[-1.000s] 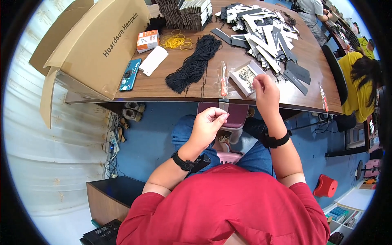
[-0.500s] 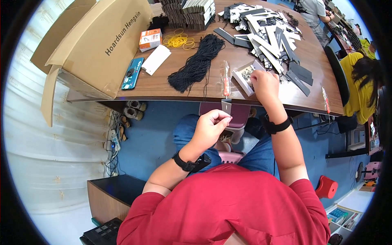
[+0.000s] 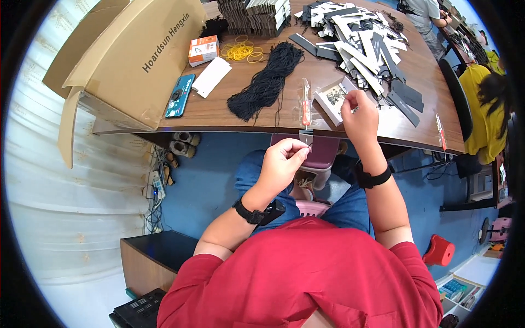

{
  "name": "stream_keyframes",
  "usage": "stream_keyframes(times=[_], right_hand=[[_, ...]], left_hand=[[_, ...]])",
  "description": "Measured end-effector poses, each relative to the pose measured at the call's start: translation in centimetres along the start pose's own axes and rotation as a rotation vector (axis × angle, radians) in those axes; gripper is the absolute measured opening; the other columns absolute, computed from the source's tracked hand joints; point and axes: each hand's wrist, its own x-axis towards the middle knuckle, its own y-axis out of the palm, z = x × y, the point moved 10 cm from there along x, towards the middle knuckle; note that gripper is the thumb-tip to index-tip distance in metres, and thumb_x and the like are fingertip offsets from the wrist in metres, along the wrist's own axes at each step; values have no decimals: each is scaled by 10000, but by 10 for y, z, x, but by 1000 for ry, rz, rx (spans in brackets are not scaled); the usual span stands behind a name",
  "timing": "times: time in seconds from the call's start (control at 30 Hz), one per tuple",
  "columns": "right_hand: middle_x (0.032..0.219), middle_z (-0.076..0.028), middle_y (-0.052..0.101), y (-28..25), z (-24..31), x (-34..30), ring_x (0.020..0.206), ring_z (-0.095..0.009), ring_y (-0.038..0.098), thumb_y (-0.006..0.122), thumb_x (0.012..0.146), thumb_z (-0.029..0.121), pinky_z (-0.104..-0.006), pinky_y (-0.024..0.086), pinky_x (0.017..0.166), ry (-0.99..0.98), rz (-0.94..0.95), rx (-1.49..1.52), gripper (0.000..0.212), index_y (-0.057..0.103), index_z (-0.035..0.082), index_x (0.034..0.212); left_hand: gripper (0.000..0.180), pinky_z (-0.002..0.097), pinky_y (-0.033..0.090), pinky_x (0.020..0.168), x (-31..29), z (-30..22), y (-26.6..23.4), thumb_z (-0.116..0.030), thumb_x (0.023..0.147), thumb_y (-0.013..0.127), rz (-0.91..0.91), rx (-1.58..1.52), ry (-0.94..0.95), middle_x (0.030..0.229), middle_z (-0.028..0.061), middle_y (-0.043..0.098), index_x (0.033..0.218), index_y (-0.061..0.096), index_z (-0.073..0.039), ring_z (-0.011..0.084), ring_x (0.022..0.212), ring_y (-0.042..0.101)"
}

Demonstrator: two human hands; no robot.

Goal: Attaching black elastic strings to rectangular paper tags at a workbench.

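Note:
My left hand (image 3: 282, 166) is just off the table's front edge, its thumb and forefinger pinched together; what they hold is too small to make out. Right above those fingertips, a small grey flat piece (image 3: 306, 138) hangs at the edge. Behind it lies an orange-handled tool (image 3: 306, 116) in a clear plastic sleeve. My right hand (image 3: 362, 117) hovers by the right side of a shallow white box (image 3: 327, 111) containing small dark parts (image 3: 334, 97). Its fingers are curled into a pinch, and anything between them is hidden.
A bundle of black cords (image 3: 266, 82) lies left of the tool. Black and white tags (image 3: 363, 52) are heaped at the back right. Yellow rubber bands (image 3: 240, 52), an orange-white box (image 3: 204, 51), a phone (image 3: 179, 95) and a large carton (image 3: 136, 65) stand leftward. A person in yellow (image 3: 474, 104) sits at right.
My right hand has drawn slightly rightward from over the white box. My left fingertips have risen a little toward the grey piece at the table edge. The whole view has shifted slightly.

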Motion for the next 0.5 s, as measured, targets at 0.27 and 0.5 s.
stream_keyframes(times=[0.27, 0.5], right_hand=[[764, -110, 598, -14, 26, -6, 750, -301, 577, 605, 708, 38, -381, 439, 692, -283, -137, -11, 76, 554, 45, 764], [765, -66, 609, 13, -1, -7, 729, -267, 574, 605, 742, 58, -339, 397, 702, -254, -36, -215, 63, 563, 83, 780]], left_hand=[[94, 190, 429, 655, 2, -2, -3, -50, 848, 610, -38, 109, 27, 807, 5, 600, 917, 627, 12, 48, 717, 519], [87, 189, 433, 648, 5, 0, 0, -43, 851, 603, -23, 139, 14, 799, -1, 602, 915, 628, 12, 44, 711, 521]])
